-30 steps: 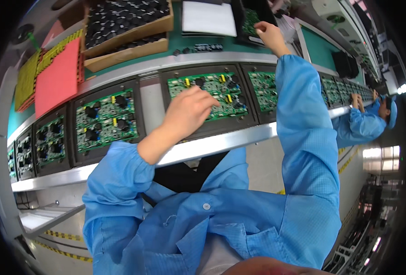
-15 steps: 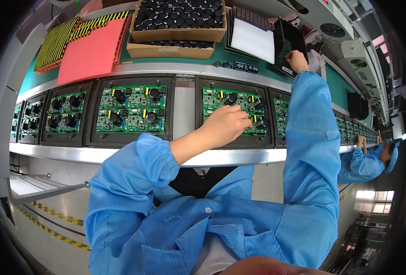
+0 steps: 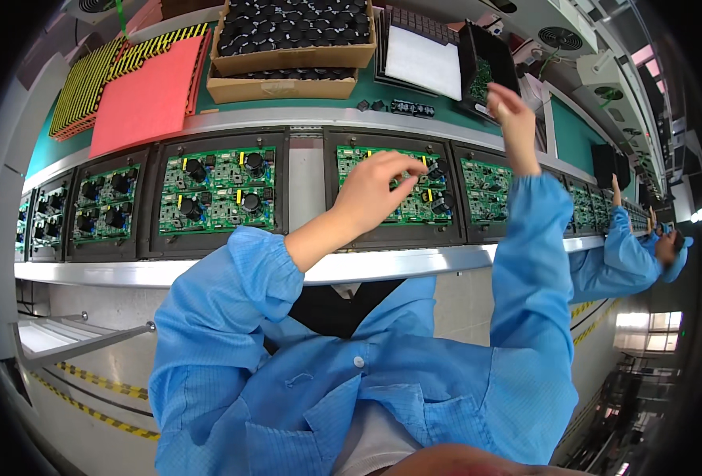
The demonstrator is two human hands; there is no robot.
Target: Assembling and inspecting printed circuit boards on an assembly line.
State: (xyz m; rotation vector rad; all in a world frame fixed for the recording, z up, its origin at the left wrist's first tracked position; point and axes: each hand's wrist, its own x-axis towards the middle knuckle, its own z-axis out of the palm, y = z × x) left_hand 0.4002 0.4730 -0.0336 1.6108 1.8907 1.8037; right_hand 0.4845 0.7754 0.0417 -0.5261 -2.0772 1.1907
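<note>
My left hand (image 3: 377,189) is over a circuit board panel (image 3: 349,165) with black round capacitors and yellow parts. Its index finger and thumb are apart, the fingertips close to a capacitor at the panel's upper right. The panel lies in a black frame (image 3: 331,198) on the rail. My right hand (image 3: 515,120), a little blurred, is raised in front of a black bin (image 3: 500,59) holding small green boards (image 3: 482,78). Its fingers are bent together at the tips; whatever they hold is too small and blurred to make out.
More framed panels (image 3: 218,190) line the silver rail (image 3: 168,272). Behind are cartons of black capacitors (image 3: 291,28), red foam sheets (image 3: 141,103), a white foam sheet (image 3: 424,63) and loose black parts (image 3: 412,108). At far right, a co-worker in blue (image 3: 622,258) stands along the line.
My right hand has come out of the black bin, toward me. My left hand has shifted slightly left and up, its thumb and index finger spreading. The co-worker's hand has risen.
</note>
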